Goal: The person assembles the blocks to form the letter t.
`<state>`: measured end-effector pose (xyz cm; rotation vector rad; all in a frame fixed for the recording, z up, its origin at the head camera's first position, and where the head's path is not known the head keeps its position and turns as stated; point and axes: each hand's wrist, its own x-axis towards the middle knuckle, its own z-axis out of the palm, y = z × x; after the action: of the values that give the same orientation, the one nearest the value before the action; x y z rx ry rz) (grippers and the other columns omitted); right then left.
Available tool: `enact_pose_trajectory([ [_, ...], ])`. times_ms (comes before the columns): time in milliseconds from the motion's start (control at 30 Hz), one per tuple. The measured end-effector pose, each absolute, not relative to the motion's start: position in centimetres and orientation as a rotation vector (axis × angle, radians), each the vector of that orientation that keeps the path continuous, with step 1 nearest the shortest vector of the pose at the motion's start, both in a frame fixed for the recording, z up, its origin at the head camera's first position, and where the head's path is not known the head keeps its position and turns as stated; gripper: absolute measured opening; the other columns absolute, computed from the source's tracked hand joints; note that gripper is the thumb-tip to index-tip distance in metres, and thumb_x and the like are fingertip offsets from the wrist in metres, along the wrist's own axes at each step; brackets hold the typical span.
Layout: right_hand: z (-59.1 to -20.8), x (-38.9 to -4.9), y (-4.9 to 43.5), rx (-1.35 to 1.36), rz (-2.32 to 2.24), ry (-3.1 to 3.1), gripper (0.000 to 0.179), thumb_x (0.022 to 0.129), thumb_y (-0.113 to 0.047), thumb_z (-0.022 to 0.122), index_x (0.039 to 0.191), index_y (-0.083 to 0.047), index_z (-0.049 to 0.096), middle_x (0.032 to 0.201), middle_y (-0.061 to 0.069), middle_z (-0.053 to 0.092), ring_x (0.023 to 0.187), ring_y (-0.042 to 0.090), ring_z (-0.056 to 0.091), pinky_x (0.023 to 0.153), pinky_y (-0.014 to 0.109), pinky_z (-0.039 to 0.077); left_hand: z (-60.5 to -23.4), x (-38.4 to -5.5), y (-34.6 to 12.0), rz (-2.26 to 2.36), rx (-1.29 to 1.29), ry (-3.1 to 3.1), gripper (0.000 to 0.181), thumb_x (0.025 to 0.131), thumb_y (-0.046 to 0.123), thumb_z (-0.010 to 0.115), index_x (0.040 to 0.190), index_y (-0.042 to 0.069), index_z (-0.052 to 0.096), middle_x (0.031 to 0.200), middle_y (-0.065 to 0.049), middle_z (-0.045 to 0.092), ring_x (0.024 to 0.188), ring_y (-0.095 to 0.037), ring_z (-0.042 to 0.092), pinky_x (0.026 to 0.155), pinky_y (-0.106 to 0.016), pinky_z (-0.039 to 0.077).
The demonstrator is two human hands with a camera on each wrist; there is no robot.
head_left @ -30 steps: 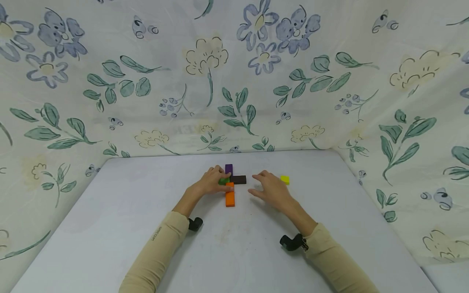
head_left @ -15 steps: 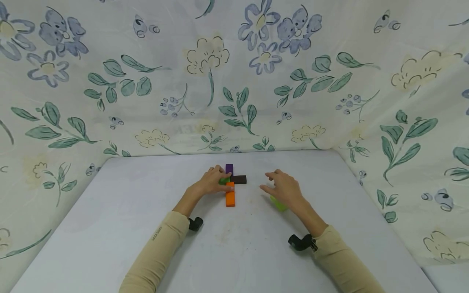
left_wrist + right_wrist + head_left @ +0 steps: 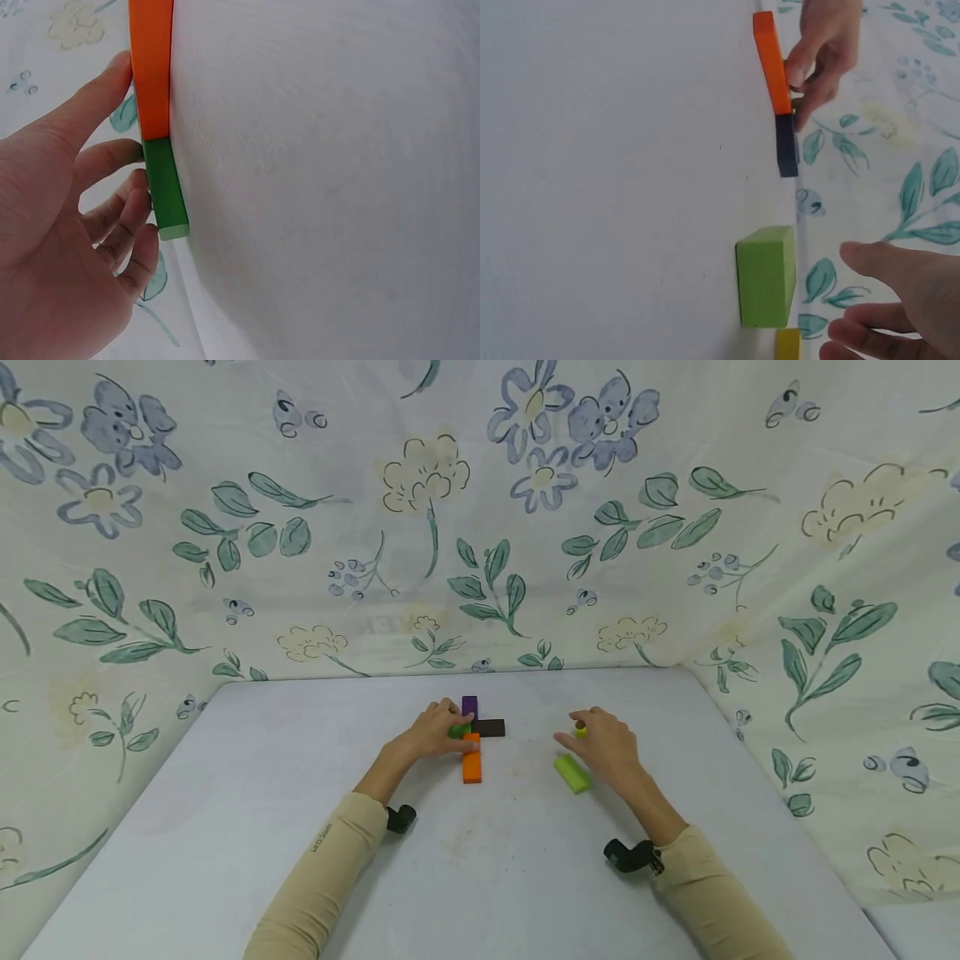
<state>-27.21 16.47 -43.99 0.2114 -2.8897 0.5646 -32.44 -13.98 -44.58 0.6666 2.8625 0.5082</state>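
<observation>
My left hand [image 3: 433, 731] rests on the blocks at the middle of the table, its thumb on the orange block [image 3: 471, 768] and its fingers over the green block [image 3: 457, 732]. A purple block [image 3: 469, 705] and a black block [image 3: 490, 727] meet these in a cross shape. In the left wrist view, the green block [image 3: 165, 187] sits end-on against the orange one. My right hand [image 3: 607, 747] hovers, fingers apart and holding nothing, over a yellow block [image 3: 581, 732] that it partly hides. Just nearer lies a light green block [image 3: 572, 773], also in the right wrist view.
All the blocks lie on a white table [image 3: 480, 877]. Behind it hangs a flower-patterned cloth [image 3: 420, 568], which also lines both sides.
My right hand has moved to the right, away from the black block and over the yellow one. The light green block has come into sight. My left hand stays where it was.
</observation>
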Motion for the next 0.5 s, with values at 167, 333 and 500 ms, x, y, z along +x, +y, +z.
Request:
enact_pose_trajectory([
  [167,-44.5,-27.3,17.3,0.166,0.591,-2.877,0.052,0.085,-0.043,0.074,0.120,-0.005,0.068,0.110,0.016,0.070,0.096,0.032,0.067,0.074,0.045,0.057,-44.6,-32.4,-14.0,0.516,0.665,2.865,0.068,0.085,0.048,0.072,0.141,0.014,0.052,0.128,-0.016,0.051,0.108,-0.026,0.044,0.087,-0.034,0.043],
  [333,-44.9,-27.6,18.0,0.117,0.622,-2.862,0.052,0.084,-0.042,0.076,0.118,-0.004,0.069,0.105,0.014,0.071,0.090,0.029,0.067,0.066,0.038,0.055,-44.5,-32.4,-14.0,0.519,0.669,2.864,0.068,0.086,0.047,0.072,0.141,0.013,0.052,0.128,-0.015,0.051,0.108,-0.026,0.044,0.086,-0.033,0.043],
  [500,-45.2,-27.8,18.6,0.053,0.635,-2.862,0.052,0.083,-0.043,0.077,0.115,-0.003,0.070,0.101,0.014,0.072,0.084,0.027,0.066,0.061,0.034,0.053,-44.6,-32.5,-14.1,0.525,0.675,2.856,0.068,0.086,0.048,0.071,0.141,0.014,0.052,0.128,-0.015,0.051,0.108,-0.026,0.044,0.086,-0.034,0.043],
])
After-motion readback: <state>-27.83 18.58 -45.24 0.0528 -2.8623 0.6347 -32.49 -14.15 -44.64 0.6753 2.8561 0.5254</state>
